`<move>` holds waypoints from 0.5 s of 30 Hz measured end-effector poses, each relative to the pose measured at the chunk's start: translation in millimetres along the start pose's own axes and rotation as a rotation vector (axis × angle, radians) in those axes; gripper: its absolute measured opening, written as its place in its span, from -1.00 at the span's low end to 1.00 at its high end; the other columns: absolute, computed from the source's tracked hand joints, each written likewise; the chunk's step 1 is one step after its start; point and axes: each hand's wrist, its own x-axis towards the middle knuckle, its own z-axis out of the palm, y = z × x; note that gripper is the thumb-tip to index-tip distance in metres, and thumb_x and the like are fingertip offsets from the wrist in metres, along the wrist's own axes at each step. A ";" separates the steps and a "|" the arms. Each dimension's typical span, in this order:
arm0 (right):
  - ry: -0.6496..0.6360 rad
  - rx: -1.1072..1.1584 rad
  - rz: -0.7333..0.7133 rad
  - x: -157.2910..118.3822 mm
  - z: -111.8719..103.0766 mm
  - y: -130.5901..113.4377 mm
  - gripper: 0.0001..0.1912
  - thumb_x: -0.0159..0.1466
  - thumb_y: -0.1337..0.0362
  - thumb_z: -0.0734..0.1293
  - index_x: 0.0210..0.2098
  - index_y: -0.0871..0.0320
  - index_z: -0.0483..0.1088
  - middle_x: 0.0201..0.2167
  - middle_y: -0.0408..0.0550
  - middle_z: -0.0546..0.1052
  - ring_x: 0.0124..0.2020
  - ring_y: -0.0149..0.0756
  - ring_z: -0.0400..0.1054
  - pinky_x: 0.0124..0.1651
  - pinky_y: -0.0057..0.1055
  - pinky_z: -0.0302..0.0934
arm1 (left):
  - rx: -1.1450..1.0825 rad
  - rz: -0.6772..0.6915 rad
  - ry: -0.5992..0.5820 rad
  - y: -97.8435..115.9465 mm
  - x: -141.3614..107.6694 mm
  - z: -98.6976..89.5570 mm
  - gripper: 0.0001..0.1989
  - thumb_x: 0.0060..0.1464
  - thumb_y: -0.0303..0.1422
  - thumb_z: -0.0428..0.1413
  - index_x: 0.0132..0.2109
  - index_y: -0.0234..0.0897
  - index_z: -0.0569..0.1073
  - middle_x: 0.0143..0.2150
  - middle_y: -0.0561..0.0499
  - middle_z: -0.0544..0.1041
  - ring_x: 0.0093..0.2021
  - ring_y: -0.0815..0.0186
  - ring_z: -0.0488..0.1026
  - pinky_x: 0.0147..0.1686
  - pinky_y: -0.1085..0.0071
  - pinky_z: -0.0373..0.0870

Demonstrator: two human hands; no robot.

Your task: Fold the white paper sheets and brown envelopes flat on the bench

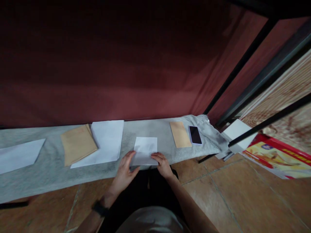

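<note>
A small white sheet of paper, with a crease across it, lies at the near edge of the cloth-covered bench in front of me. My left hand is at its left side, fingers curved over the edge and thumb by the near corner. At the right side, my right hand has its fingertips on the paper; its thumb is hidden. The near part of the sheet looks greyer and slightly raised between the two hands.
Left on the grey cloth are a brown envelope, larger white sheets and another white sheet. Rightward lie a tan envelope and a phone. A black metal bar and printed box stand farther right.
</note>
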 end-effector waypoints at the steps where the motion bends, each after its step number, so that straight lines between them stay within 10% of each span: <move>1: 0.000 0.009 -0.002 -0.5 0.1 0.5 -0.31 0.07 0.69 0.16 0.03 0.04 0.54 0.06 -0.05 0.58 0.14 -0.23 0.42 0.35 -0.07 0.19 | 0.059 0.058 -0.089 -10.6 5.2 -2.4 -0.32 0.12 -0.25 0.20 0.36 -0.17 0.22 0.38 -0.17 0.30 0.39 0.02 0.21 0.34 0.00 0.21; 7: 0.030 0.049 0.003 -4.6 0.8 5.6 -0.30 0.08 0.68 0.13 0.02 0.00 0.56 0.07 -0.05 0.57 0.18 -0.22 0.37 0.35 0.00 0.16 | 0.263 0.223 -0.389 -54.1 29.6 -3.9 -0.25 0.13 -0.52 0.06 0.43 -0.09 0.10 0.46 -0.04 0.20 0.47 0.21 0.06 0.42 0.09 0.08; 15: -0.005 0.141 0.050 -3.7 -10.4 11.3 -0.33 0.08 0.61 0.16 0.05 -0.01 0.54 0.03 -0.06 0.58 0.17 -0.23 0.37 0.35 -0.05 0.15 | 0.244 0.186 -0.517 -50.8 47.6 -5.7 -0.36 0.11 -0.49 0.12 0.33 -0.09 0.31 0.40 -0.04 0.31 0.42 0.23 0.17 0.41 0.14 0.06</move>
